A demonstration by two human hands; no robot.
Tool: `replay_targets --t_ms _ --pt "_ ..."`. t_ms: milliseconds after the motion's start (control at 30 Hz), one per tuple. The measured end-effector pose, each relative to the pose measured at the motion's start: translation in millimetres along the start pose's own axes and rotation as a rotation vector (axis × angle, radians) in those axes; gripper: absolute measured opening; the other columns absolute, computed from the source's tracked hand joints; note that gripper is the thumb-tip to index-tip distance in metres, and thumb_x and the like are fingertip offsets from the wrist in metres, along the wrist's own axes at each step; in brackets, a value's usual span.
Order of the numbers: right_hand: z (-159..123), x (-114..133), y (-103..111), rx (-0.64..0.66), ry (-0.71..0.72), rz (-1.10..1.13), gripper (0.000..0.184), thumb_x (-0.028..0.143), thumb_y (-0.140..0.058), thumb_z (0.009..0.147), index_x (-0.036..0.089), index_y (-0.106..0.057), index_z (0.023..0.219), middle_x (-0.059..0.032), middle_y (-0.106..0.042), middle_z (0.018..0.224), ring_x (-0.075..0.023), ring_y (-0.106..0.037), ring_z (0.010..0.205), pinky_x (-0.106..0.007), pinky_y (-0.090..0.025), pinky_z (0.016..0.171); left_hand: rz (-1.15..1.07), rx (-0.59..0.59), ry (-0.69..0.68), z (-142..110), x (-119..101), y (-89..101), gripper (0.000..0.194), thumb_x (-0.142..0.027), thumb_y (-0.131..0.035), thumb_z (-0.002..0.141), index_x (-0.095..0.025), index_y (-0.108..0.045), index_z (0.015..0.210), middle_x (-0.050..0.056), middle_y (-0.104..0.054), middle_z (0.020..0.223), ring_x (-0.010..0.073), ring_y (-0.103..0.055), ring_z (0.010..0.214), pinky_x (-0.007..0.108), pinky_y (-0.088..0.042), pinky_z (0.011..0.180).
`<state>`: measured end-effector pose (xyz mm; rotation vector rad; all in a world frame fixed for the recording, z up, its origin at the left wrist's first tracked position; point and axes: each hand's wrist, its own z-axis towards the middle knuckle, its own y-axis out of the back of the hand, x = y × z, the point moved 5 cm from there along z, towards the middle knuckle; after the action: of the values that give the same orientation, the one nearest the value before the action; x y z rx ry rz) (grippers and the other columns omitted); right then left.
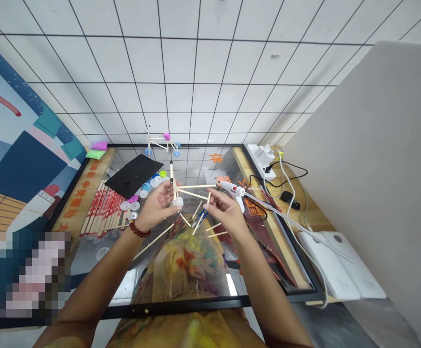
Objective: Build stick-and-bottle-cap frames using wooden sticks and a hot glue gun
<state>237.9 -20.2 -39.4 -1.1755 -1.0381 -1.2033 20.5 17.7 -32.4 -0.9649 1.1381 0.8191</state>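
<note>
Left hand (159, 202): fingers closed on stick frame (196, 186)
Right hand (228, 212): fingers pinch short stick (208, 197)
Glue gun (229, 187): very near; bumping could bend frame

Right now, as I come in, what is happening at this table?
A person's left hand holds a stick frame with a white bottle cap, and the right hand pinches a short stick close to it. Scissors lie beneath on the glass-topped table. The glue gun is to the right; loose bottle caps and wooden sticks are to the left.
</note>
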Motion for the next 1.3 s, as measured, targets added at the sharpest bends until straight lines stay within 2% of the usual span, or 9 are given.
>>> replay_targets --t_ms 133,400,633,767,867,933,1000,1133,1300 --pt "-26 5 -9 0.080 0.071 -0.179 0.045 0.033 -0.080 0.076 0.030 -0.072 0.120 -0.0007 -0.057 0.086 -0.0160 -0.055 0.080 -0.032 -0.048 0.076 0.042 -0.016 0.063 -34 -6 0.7 0.067 -0.019 -0.085 0.066 -0.023 -0.055 0.125 0.011 -0.061 0.129 0.0221 -0.062 0.114 0.041 -0.050 0.103" --pt "-79 -13 -15 0.141 0.064 -0.331 0.036 0.032 -0.077 0.080 0.030 -0.073 0.115 -0.0017 -0.060 0.083 -0.0181 -0.057 0.079 -0.032 -0.049 0.073 0.135 -0.127 0.227 -107 20 -6.6 0.073 -0.020 -0.084 0.067 -0.025 -0.053 0.132 0.010 -0.061 0.131 0.0259 -0.055 0.129 0.046 -0.038 0.116" --pt "-95 -16 -4 0.080 0.045 -0.370 0.044 0.032 -0.077 0.079 0.030 -0.070 0.123 -0.0011 -0.062 0.084 -0.0174 -0.057 0.077 -0.032 -0.049 0.072 0.209 -0.081 0.302 -120 26 -25.3 0.083 -0.025 -0.080 0.073 -0.025 -0.041 0.146 0.013 -0.058 0.136 0.0247 -0.060 0.120 0.044 -0.046 0.108" --pt "-101 -7 -3 0.071 0.054 -0.351 0.044 0.031 -0.077 0.079 0.030 -0.069 0.123 -0.0019 -0.063 0.086 -0.0175 -0.057 0.076 -0.032 -0.051 0.070 0.135 -0.065 0.346 -124 23 -30.3 0.080 -0.027 -0.081 0.074 -0.027 -0.044 0.145 0.011 -0.061 0.131 0.0237 -0.062 0.115 0.042 -0.049 0.103" --pt "-105 -1 -1 0.052 0.096 -0.339 0.044 0.029 -0.078 0.077 0.033 -0.070 0.120 -0.0057 -0.066 0.104 -0.0181 -0.059 0.078 -0.035 -0.053 0.073 0.036 -0.063 0.385 -130 23 -33.2 0.073 -0.028 -0.081 0.074 -0.028 -0.050 0.140 0.010 -0.060 0.131 0.0225 -0.063 0.111 0.040 -0.052 0.099" --pt "-104 3 0 0.065 0.129 -0.316 0.043 0.028 -0.079 0.076 0.034 -0.071 0.119 -0.0087 -0.063 0.125 -0.0214 -0.062 0.089 -0.037 -0.054 0.077 -0.032 -0.056 0.394 -133 22 -36.2 0.070 -0.028 -0.081 0.074 -0.029 -0.052 0.139 0.010 -0.060 0.130 0.0222 -0.063 0.109 0.039 -0.054 0.095" --pt "-101 6 1 0.118 0.140 -0.287 0.042 0.029 -0.079 0.077 0.033 -0.071 0.118 -0.0095 -0.062 0.132 -0.0254 -0.063 0.100 -0.038 -0.054 0.080 -0.082 -0.043 0.387 -134 21 -40.0 0.071 -0.029 -0.081 0.074 -0.030 -0.052 0.139 0.010 -0.061 0.128 0.0223 -0.063 0.107 0.039 -0.055 0.092" --pt "-99 17 4 0.172 0.122 -0.318 0.043 0.030 -0.075 0.082 0.030 -0.067 0.124 -0.0057 -0.074 0.099 -0.0210 -0.067 0.084 -0.035 -0.053 0.078 -0.109 -0.029 0.342 -129 15 -48.8 0.074 -0.030 -0.081 0.074 -0.030 -0.050 0.141 0.010 -0.061 0.126 0.0224 -0.063 0.106 0.039 -0.055 0.092" --pt "-118 54 16 0.088 0.188 -0.497 0.050 0.028 -0.073 0.084 0.031 -0.061 0.133 0.0072 -0.055 0.058 -0.0104 -0.049 0.049 -0.024 -0.043 0.052 -0.121 0.014 0.292 -121 2 -67.2 0.075 -0.028 -0.083 0.073 -0.030 -0.050 0.141 0.011 -0.061 0.128 0.0247 -0.063 0.109 0.040 -0.055 0.093"
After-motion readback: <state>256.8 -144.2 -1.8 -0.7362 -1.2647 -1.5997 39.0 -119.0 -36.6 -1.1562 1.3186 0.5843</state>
